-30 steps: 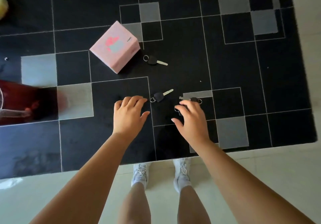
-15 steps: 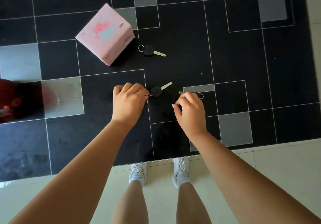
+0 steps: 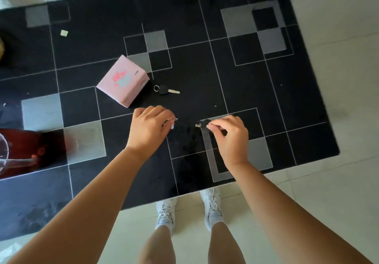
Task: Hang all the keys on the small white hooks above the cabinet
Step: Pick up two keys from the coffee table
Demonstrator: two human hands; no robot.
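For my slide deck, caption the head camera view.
Both hands, left and right, lift keys off the black rug; one key remains.

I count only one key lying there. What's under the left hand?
A key tip pokes out from the left hand. The rest is hidden under the fingers.

Head camera looks steeply down at the rug (image 3: 266, 91) from standing height.

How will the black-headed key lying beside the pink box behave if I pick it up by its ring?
The black-headed metal key looks small, so it is probably light. Its silver ring seems loosely linked, so the key would likely dangle and swing. Lying flat on the dark patterned rug, it should not roll.
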